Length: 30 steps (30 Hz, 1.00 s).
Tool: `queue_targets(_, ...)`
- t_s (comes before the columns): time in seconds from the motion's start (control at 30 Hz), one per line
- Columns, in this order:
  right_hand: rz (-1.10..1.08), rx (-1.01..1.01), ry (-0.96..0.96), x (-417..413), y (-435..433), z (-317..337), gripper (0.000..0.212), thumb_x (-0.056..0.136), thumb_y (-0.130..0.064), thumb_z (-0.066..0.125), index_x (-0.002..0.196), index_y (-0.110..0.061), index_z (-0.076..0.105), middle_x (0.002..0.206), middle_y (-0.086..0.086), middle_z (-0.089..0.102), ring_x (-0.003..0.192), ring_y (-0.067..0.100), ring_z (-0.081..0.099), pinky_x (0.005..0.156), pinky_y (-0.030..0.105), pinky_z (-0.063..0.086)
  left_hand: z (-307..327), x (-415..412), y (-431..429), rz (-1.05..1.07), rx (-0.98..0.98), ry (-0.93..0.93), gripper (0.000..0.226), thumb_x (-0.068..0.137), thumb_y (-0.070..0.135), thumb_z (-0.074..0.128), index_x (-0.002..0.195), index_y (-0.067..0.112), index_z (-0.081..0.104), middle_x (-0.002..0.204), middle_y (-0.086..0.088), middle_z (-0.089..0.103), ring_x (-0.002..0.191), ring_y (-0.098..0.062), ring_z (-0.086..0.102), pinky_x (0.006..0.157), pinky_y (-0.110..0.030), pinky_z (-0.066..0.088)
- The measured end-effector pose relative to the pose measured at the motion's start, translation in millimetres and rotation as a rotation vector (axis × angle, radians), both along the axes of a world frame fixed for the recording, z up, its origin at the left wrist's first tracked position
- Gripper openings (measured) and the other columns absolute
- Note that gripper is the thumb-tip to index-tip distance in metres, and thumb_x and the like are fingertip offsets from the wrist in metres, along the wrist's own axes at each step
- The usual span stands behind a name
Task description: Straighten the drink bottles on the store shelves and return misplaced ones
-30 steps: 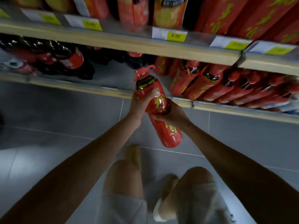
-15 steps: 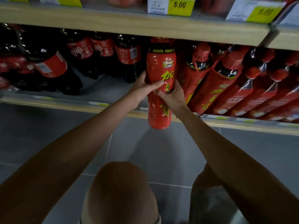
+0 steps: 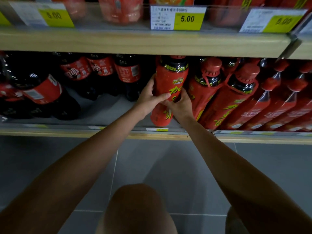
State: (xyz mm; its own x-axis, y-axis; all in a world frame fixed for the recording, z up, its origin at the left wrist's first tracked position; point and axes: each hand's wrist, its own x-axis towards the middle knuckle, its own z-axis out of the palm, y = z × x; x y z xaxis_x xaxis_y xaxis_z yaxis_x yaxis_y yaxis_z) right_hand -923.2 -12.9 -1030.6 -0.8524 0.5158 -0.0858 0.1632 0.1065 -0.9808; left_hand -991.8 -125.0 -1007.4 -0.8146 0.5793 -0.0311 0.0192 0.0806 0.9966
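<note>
Lower shelf: red bottle now upright inside, matching row at 3 o'clock; left hand, right hand grip it; nearly returned.

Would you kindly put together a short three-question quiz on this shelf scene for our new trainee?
1. True or false: only the left hand grips the red bottle.
2. Which drinks stand on the shelf to the left of that bottle? A) dark cola bottles B) milk cartons C) green cans
3. Fill in: the price tag above the held bottle reads ___.

Key: 1 false, the right hand grips it too; 2 A; 3 5.00.
</note>
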Motion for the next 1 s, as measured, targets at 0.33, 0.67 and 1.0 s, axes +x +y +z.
queue_targets(0.33, -0.090, 0.093, -0.110, -7, 3, -28, 0.058, 0.074, -0.022, 0.077, 0.125, -0.014, 0.051, 0.111, 0.001, 0.063, 0.098, 0.016, 0.062, 0.083, 0.026, 0.050, -30, -4, 5, -0.017, 0.020, 0.095, 0.075, 0.078, -0.014, 0.064, 0.141, -0.004, 0.025, 0.137, -0.017, 0.045, 0.115, -0.001, 0.049, 0.090, -0.009, 0.042)
queue_targets(0.67, -0.070, 0.167, -0.164, -10, 2, -27, 0.048, 0.081, -0.029, 0.068, 0.123, -0.010, 0.052, 0.110, 0.005, 0.063, 0.099, 0.021, 0.062, 0.082, 0.029, 0.050, -31, -10, 10, -0.043, -0.104, 0.062, 0.079, 0.084, 0.005, 0.066, 0.147, 0.010, 0.018, 0.145, -0.007, 0.038, 0.122, -0.004, 0.039, 0.100, -0.017, 0.035)
queue_targets(1.0, 0.054, 0.411, -0.254, 19, -3, -30, 0.062, 0.088, -0.032, 0.062, 0.138, -0.010, 0.034, 0.129, 0.012, 0.053, 0.114, 0.026, 0.053, 0.092, 0.036, 0.046, -45, 13, -10, 0.095, -0.567, 0.288, 0.060, 0.087, 0.040, 0.060, 0.137, 0.014, 0.039, 0.135, -0.002, 0.052, 0.122, -0.018, 0.050, 0.099, -0.034, 0.042)
